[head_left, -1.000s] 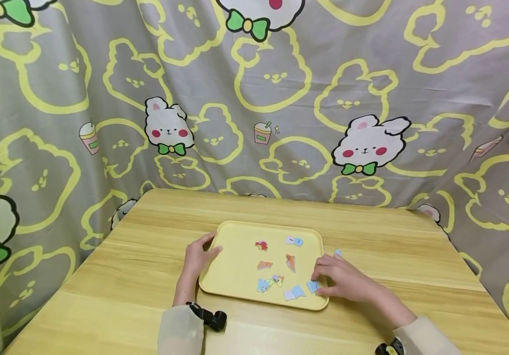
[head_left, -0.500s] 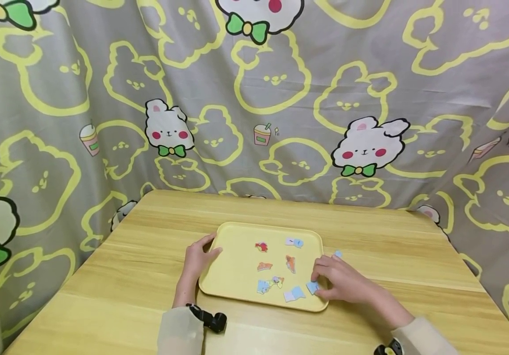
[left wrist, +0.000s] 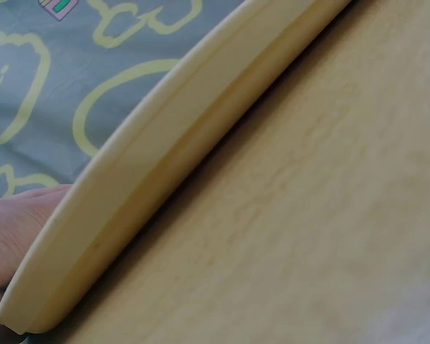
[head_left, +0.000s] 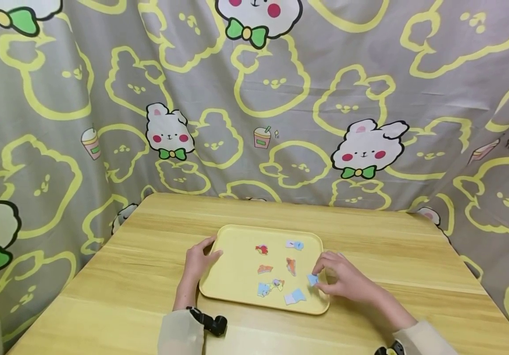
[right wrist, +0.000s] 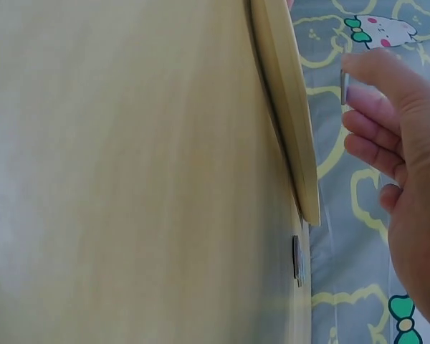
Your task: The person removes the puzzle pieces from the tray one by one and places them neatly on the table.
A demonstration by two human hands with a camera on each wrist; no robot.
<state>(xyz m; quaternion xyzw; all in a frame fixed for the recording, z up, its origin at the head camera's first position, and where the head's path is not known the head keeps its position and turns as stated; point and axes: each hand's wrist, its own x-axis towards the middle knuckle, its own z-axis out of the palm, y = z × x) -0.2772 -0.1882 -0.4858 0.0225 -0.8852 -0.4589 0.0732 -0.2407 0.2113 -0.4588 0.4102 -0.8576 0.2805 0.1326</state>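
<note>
A yellow tray [head_left: 232,276] lies on the wooden table. My left hand [head_left: 197,259] grips its left edge, thumb over the rim; in the left wrist view the tray's side wall hides most of that hand. Between thumb and fingertips my right hand [head_left: 347,280] pinches a small blue puzzle piece [head_left: 312,279] over the tray's right edge. The right wrist view shows this piece [right wrist: 344,87] edge-on, above the rim. Nearest to it on the tray is a joined pink-and-blue pair of pieces [head_left: 295,297].
More pieces lie on the tray: a red one [head_left: 261,250], two orange ones [head_left: 291,266], a pink-and-blue pair [head_left: 294,244] and a blue-and-yellow cluster [head_left: 264,289]. A loose piece [right wrist: 298,259] lies on the table [head_left: 396,251] beside the tray. A patterned curtain [head_left: 219,88] hangs around the table.
My right hand has risen slightly with the blue piece, and its fingers have shifted. The loose blue piece beyond that hand is now hidden in the head view. The left hand stays put.
</note>
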